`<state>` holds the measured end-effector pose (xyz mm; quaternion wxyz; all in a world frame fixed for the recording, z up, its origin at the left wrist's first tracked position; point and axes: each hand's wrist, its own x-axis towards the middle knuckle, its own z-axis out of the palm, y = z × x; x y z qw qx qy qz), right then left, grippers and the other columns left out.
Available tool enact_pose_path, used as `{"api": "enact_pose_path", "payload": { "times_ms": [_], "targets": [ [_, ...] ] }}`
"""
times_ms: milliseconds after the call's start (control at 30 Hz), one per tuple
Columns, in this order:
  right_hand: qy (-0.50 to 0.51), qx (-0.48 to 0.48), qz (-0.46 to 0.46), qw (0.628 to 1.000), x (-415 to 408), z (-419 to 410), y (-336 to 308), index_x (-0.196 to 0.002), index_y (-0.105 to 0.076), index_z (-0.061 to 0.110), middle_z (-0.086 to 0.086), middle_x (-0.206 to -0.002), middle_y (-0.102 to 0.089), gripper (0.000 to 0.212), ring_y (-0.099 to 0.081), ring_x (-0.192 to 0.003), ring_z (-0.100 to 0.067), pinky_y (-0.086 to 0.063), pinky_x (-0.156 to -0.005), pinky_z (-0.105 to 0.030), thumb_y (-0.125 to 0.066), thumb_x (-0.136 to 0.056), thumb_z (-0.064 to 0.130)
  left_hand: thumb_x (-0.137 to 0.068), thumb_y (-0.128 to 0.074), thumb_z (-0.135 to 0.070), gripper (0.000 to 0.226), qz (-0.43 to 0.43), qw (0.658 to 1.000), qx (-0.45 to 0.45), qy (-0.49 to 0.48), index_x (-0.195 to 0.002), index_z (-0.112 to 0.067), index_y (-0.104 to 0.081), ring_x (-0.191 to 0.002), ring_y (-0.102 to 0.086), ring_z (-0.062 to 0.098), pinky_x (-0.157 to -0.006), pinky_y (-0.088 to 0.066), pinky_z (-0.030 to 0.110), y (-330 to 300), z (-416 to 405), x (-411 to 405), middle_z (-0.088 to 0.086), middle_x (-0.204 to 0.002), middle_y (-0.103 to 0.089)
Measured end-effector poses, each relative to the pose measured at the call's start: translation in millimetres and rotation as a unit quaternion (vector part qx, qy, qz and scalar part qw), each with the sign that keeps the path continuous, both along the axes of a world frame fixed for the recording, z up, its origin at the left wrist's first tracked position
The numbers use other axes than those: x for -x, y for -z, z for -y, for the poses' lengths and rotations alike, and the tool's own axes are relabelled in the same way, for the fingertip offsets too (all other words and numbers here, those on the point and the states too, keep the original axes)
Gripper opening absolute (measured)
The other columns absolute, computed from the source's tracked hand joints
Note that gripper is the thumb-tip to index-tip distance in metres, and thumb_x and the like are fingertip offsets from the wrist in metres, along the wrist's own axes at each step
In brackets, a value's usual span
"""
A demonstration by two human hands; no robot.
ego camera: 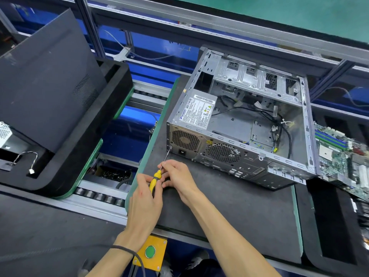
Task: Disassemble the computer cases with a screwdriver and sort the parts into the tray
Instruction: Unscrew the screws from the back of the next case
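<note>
An open grey computer case (239, 124) lies on its side on a dark pallet (229, 208), its rear panel facing me. The power supply (197, 110) sits in its near left corner with loose cables beside it. A yellow-handled screwdriver (154, 179) points up and right, its tip at a screw on the lower left corner of the power supply's rear. My left hand (144, 202) grips the handle. My right hand (177, 176) pinches the front of the handle and the shaft.
A black foam tray (65, 160) at left holds a leaning black side panel (46, 76) and a small cable. A green motherboard (341, 158) lies in a tray at right. Conveyor rollers (99, 196) run between pallets. A yellow box with a green button (150, 251) sits at the near edge.
</note>
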<state>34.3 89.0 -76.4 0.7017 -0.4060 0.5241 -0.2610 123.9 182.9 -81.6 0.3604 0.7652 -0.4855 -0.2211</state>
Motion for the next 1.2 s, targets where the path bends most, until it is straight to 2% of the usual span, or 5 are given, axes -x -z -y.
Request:
{"api": "enact_pose_path", "payload": {
  "times_ms": [633, 833, 967, 1033, 1200],
  "targets": [
    [0.030, -0.010, 0.037, 0.999, 3, 4, 4, -0.092, -0.073, 0.008, -0.007, -0.078, -0.063, 0.021, -0.054, -0.055, -0.012, -0.042, -0.043, -0.022, -0.053, -0.097, 0.011, -0.101, -0.055, -0.028, 0.018, -0.148, 0.988, -0.047, -0.022, -0.089, -0.024, -0.042, -0.053, -0.052, 0.007, -0.044, -0.037, 0.019, -5, 12, 3, -0.002, -0.069, -0.056],
    [0.068, -0.054, 0.117, 0.989, 0, 10, 0, -0.094, -0.072, 0.005, -0.004, -0.079, -0.071, 0.017, -0.049, -0.050, -0.007, -0.036, -0.043, -0.016, -0.056, -0.099, 0.011, -0.098, -0.049, -0.028, 0.020, -0.833, 0.529, -0.138, -0.091, -0.094, -0.009, -0.055, -0.039, -0.015, 0.003, -0.026, -0.015, 0.015, -13, 24, -25, -0.003, -0.059, -0.036],
    [0.084, -0.046, 0.108, 0.989, -2, 8, 0, -0.093, -0.071, 0.003, -0.006, -0.078, -0.069, 0.016, -0.051, -0.054, -0.009, -0.042, -0.047, -0.018, -0.057, -0.098, 0.010, -0.091, -0.070, -0.034, 0.020, -0.313, 0.943, -0.113, -0.017, -0.099, -0.019, -0.058, -0.044, -0.043, 0.012, -0.035, -0.030, 0.024, -5, 18, -20, -0.001, -0.078, -0.059],
    [0.088, -0.055, 0.114, 0.988, -1, 9, 0, -0.094, -0.072, 0.003, -0.006, -0.078, -0.071, 0.015, -0.053, -0.055, -0.009, -0.043, -0.049, -0.018, -0.059, -0.097, 0.010, -0.094, -0.068, -0.029, 0.015, -0.246, 0.967, -0.060, -0.032, -0.096, -0.018, -0.059, -0.047, -0.047, 0.014, -0.038, -0.032, 0.026, 1, 13, -15, 0.003, -0.081, -0.063],
    [0.099, -0.078, 0.135, 0.983, 1, 15, -1, -0.092, -0.073, 0.006, -0.004, -0.078, -0.073, 0.013, -0.058, -0.057, -0.006, -0.045, -0.050, -0.015, -0.061, -0.096, 0.009, -0.097, -0.053, -0.027, 0.030, -0.761, 0.623, -0.141, -0.109, -0.105, 0.001, -0.062, -0.034, -0.028, 0.005, -0.024, -0.020, 0.016, -14, 21, -25, 0.003, -0.062, -0.050]
  ]
}}
